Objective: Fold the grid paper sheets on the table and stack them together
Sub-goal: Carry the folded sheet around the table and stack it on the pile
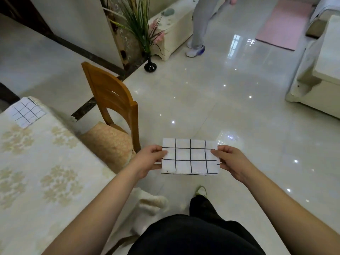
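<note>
I hold a folded white grid paper sheet (190,156) with black lines in the air, above the floor and to the right of the table. My left hand (147,160) pinches its left edge, thumb on top. My right hand (232,161) pinches its right edge the same way. A second grid paper sheet (27,112) lies flat on the far corner of the table (36,172), well away from both hands. The table wears a cream floral cloth.
A wooden chair (114,107) with a patterned cushion stands at the table's right side, just left of my left hand. A black vase with a plant (150,65) sits on the glossy tile floor. Another person's legs (197,34) are further back. White furniture (316,85) stands at the right.
</note>
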